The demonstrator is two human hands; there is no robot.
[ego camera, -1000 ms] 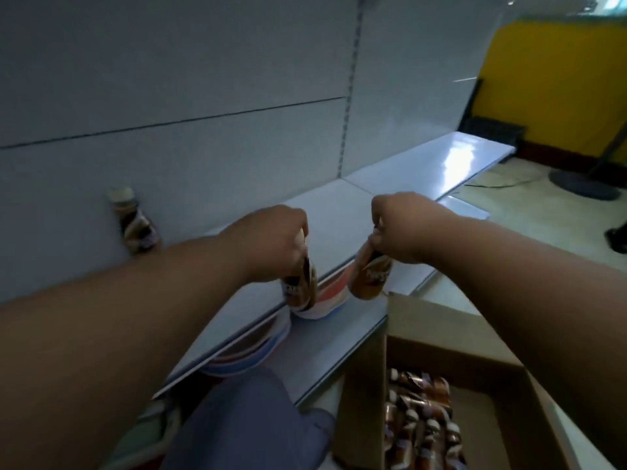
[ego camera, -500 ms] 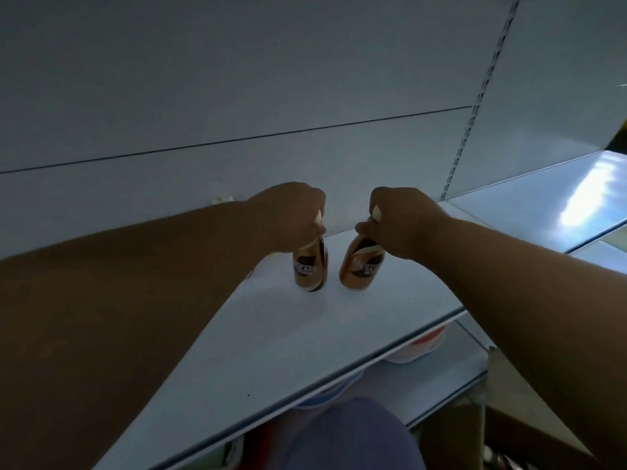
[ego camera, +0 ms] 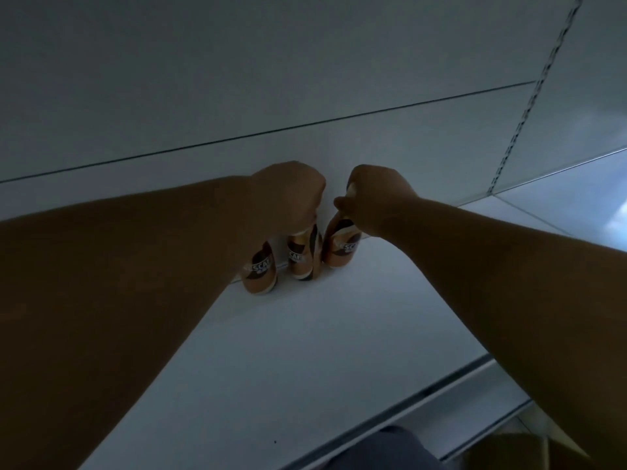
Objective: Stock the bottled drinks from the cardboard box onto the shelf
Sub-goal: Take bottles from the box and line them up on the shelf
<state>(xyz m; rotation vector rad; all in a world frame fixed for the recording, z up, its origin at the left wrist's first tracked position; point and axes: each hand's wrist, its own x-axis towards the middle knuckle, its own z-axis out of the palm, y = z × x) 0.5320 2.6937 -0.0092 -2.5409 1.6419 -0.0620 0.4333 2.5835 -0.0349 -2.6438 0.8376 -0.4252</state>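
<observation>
Bottles stand in a row at the back of the shelf [ego camera: 305, 351]: left hand [ego camera: 288, 195] grips the middle bottle [ego camera: 302, 256], right hand [ego camera: 373, 198] grips the right bottle [ego camera: 341, 251]; a third bottle [ego camera: 259, 271] stands free.

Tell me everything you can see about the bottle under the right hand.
The right-hand bottle is a small drink bottle wrapped in a tan and dark brown label with partly readable white lettering. It looks like plastic. It sits at the back of the white shelf, near the rear panel, leaning slightly left toward the middle bottle. The right hand grips its top from above, hiding the cap. Whether its base rests fully flat is unclear.
</observation>
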